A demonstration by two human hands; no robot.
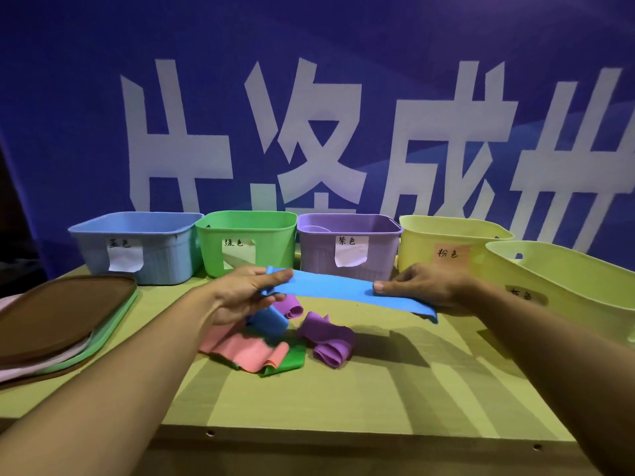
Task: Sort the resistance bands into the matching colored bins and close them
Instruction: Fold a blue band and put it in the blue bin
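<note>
A blue band (330, 288) was stretched across the middle of the frame, held above the table (309, 400) between both hands; the left hand (240, 297) gripped its left end, thumb on top and fingers curled beneath, with a loose blue fold hanging below the palm; the right hand (426, 290) pinched the right end, thumb pressed on the top face, and the band's tail drooped just past it; below the band, in the centre, lay a heap of a pink band (237, 348), a green band (292, 360) and a purple band (330, 341); along the back stood a blue bin (137, 249), a green bin (247, 245), a purple bin (347, 245) and a yellow bin (446, 245), each labelled, all uncovered; another yellow bin (567, 290) sat at the right edge; stacked lids (62, 321) lay at the left.
</note>
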